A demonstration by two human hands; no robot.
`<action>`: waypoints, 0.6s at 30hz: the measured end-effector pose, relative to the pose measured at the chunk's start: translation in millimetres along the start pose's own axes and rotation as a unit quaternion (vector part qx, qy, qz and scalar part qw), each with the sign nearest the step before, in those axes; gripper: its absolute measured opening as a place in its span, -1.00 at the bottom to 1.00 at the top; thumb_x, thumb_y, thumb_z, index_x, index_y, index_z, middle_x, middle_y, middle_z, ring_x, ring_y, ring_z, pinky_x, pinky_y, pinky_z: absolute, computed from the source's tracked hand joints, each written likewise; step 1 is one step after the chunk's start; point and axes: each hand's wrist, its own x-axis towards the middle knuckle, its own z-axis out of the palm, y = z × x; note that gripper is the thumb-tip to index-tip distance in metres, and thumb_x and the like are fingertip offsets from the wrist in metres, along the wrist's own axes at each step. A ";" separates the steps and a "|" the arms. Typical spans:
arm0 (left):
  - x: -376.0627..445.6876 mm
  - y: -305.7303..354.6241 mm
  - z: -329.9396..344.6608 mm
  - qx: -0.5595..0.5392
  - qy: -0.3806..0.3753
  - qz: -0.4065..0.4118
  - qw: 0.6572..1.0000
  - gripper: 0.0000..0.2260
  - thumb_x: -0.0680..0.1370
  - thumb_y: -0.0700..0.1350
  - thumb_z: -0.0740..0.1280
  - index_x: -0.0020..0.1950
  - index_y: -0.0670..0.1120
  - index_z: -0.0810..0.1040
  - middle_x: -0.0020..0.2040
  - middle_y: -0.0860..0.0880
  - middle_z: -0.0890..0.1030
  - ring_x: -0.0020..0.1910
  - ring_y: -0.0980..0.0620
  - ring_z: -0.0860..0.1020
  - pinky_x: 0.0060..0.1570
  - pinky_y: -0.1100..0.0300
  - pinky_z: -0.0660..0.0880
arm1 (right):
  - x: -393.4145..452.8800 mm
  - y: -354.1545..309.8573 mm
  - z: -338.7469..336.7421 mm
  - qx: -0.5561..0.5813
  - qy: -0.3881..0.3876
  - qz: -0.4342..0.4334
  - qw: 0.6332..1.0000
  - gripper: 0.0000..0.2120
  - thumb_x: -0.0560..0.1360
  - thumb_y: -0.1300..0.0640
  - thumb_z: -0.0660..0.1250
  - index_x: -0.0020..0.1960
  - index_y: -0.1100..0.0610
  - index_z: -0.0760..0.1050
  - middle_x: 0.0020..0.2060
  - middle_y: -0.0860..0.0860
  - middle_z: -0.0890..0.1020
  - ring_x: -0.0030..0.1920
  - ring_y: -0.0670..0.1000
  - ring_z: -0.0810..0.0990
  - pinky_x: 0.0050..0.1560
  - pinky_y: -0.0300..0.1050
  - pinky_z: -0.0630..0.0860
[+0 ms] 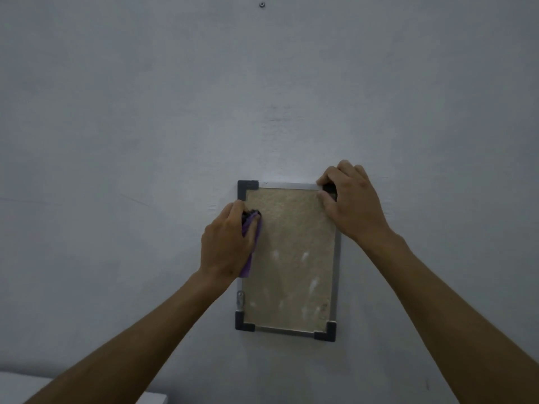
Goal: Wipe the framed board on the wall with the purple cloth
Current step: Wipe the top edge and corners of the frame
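So the framed board (pixel 291 258) hangs upright on a plain grey wall (pixel 145 141), a cork-looking panel in a thin silver frame with dark plastic caps on the corners. The left hand (pixel 226 243) has its grip curled tight around the bunched-up purple cloth (pixel 250 243) and is pushing it against the board's left edge, just under the top-left corner cap; a strip of the cloth trails down along the left side of the frame below the palm. The right hand (pixel 350 199) is up at the board's top-right corner, fingers and thumb clamped over that corner cap so you only see a bit of it poking out between them. There are some pale whitish smears across the lower half of the panel. A little metal bracket (pixel 240 298) sits on the left frame rail near the bottom-left corner. Way up the wall above the board there's a small screw (pixel 262 4), and a white ledge (pixel 151 399) peeks in at the bottom left.
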 end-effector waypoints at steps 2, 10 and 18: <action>-7.3 6.6 6.5 -0.002 -0.010 0.003 1.000 -0.83 0.62 -0.03 0.32 -0.05 -0.12 0.48 -0.19 -0.02 0.55 -0.34 0.05 0.50 -0.36 0.22 0.50 | 0.0 -0.4 -0.3 -0.003 -0.003 -0.001 1.000 -0.89 0.53 0.19 0.38 0.05 0.17 0.55 -0.01 0.02 0.49 0.05 0.03 0.42 -0.02 -0.11 0.49; -8.2 13.9 13.6 -0.006 0.026 -0.031 0.999 -0.83 0.62 -0.03 0.33 -0.07 -0.11 0.47 -0.21 0.00 0.53 -0.36 0.06 0.48 -0.37 0.22 0.44 | -0.2 -0.5 -0.1 -0.003 -0.001 0.000 1.000 -0.88 0.53 0.19 0.39 0.06 0.17 0.55 0.00 0.03 0.49 0.06 0.02 0.41 -0.02 -0.13 0.48; 2.5 5.8 5.5 -0.012 0.057 -0.061 0.996 -0.83 0.62 -0.01 0.32 -0.01 -0.12 0.48 -0.15 -0.04 0.58 -0.28 0.03 0.52 -0.30 0.15 0.52 | -0.2 0.2 0.7 -0.004 -0.001 0.004 1.000 -0.86 0.53 0.18 0.40 0.07 0.16 0.54 0.01 0.02 0.49 0.06 0.01 0.40 -0.03 -0.15 0.44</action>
